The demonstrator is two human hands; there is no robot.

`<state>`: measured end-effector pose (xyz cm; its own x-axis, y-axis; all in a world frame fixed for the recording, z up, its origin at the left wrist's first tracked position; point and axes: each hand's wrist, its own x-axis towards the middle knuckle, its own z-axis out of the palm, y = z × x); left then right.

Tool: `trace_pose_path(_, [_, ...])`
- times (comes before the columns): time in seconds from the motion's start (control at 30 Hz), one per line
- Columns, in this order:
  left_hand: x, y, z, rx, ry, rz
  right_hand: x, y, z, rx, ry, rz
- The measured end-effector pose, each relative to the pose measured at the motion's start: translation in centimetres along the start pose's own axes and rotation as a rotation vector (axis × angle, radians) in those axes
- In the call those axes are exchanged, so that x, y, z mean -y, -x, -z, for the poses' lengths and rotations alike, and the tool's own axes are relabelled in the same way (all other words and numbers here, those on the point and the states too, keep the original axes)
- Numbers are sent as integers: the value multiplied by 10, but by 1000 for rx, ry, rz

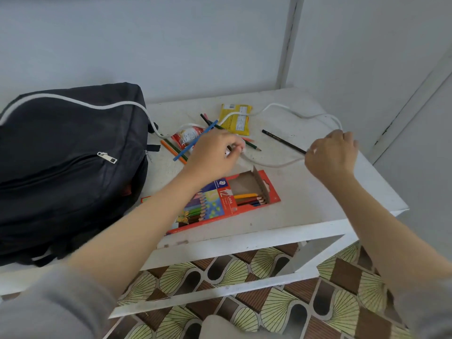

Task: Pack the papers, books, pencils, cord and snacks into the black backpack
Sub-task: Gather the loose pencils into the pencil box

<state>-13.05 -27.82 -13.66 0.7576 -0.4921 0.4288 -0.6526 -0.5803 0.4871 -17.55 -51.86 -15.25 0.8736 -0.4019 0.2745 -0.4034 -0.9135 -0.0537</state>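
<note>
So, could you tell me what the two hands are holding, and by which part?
Both hold the white cord: the left hand pinches a stretch mid-table, the right hand grips its right-hand bend.

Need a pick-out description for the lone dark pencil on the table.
On the white table, look right of the black backpack, past the yellow snack packet. The dark pencil lies alone inside the white cord loop, slanting towards the right hand. Unlike the coloured pencils, it is black and apart from the pile.
</note>
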Motion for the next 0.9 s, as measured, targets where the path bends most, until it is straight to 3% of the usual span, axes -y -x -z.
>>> trace_pose_path(0.07, [3, -22, -3, 26, -44, 13, -1, -11, 2, 125, 157, -5])
trace_pose_path(0.2, [10, -58, -18, 114, -183, 10, 3, -22, -1, 93, 205, 54])
trace_pose_path(0.27, [11, -70, -27, 185, -227, 6, 2, -20, -3, -18, -16, 63])
trace_pose_path(0.47, [7, -87, -47, 441, -368, 9, 5, 5, 22, -211, -1055, -80])
trace_pose_path(0.6, [12, -95, -57, 449, -389, 20, 6, 27, 50, -376, -1365, -134])
trace_pose_path(0.7, [11, -101, -59, 229, -140, 55, 10, 43, 67, -417, -1521, -155])
trace_pose_path(0.83, [-27, -103, -24, -418, 420, -12, 18, 65, 69, -273, -1559, -131])
trace_pose_path(0.9, [-48, -94, 3, -606, 595, -16, 22, 74, 61, -246, -1503, -122])
